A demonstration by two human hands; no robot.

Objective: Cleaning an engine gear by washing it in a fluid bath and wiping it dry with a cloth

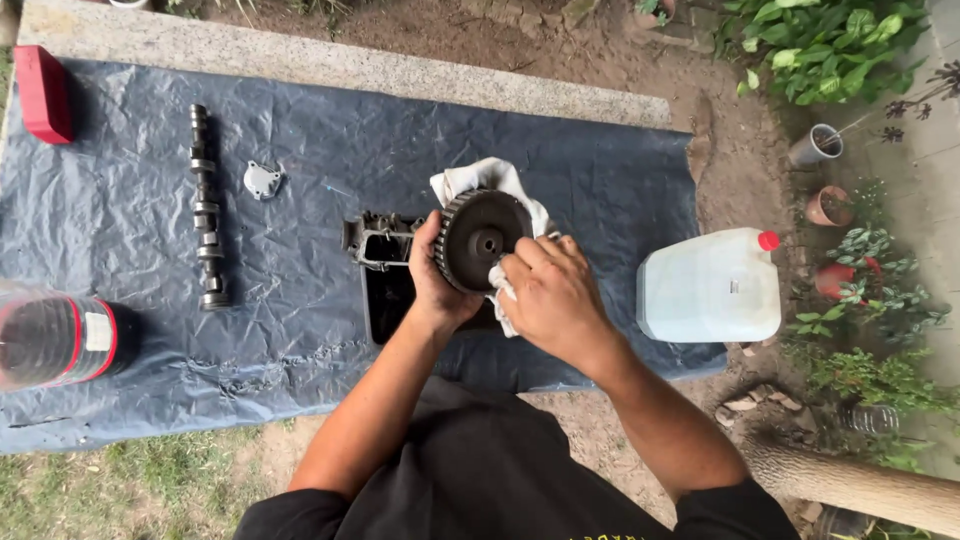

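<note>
Dark metal toothed sprocket [484, 240] sits at frame centre, held upright over a black tray [385, 300]. Left hand [432, 282] wraps its rim from 8 o'clock, fingers curled closed on the teeth. Right hand [545, 290] at 4 o'clock of the gear pinches a white rag [487, 180] against the face; rag also bunches behind the gear toward 12 o'clock.

Containers: translucent white jug [710, 288] with a red cap, lying at 3 o'clock on the tarp's right edge, contents cannot be told. Clear plastic bottle [55, 338] with a red-banded label at 9 o'clock, on its side, dark inside. Black tray holds a grey cast metal part [375, 238] at its far end; the rest looks dark, unclear.

Blue crinkled tarp [300, 160] covers the ground; concrete curb [350, 62] runs along its 12 o'clock edge, grass along 7 o'clock, bare soil at 1 o'clock. Open tarp room between tray and camshaft, and at 1 o'clock of the gear.

Steel camshaft [205, 208], lobed, lies lengthwise at 10 o'clock. Small pale metal cover plate [262, 180] just beside it. Red flat box [42, 92] at the 10 o'clock corner. Potted plants [828, 205] at 3 o'clock.
</note>
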